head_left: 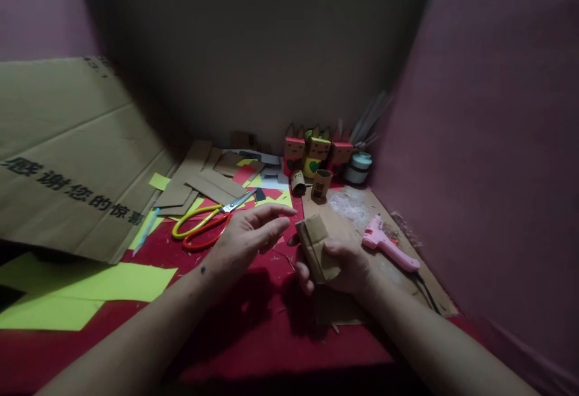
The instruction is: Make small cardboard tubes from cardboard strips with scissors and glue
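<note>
Right hand (350,263) held small cardboard box (318,246) left of glue gun (391,248), thumb and fingers pinching its sides. Left hand (256,230), farther left of glue gun, had thumb and fingers slightly spread, fingertips just beside box. Scissors (234,202) lay well left of glue gun; jar (358,169) stood beyond it.

We look through one head-worn camera, set above the near side of the table (235,348) and facing forward and down. We view the left hand (248,231), at 7 o'clock, and the right hand (351,263), at 5, from close behind; the wall (271,52), at 12, stands farther off.
</note>
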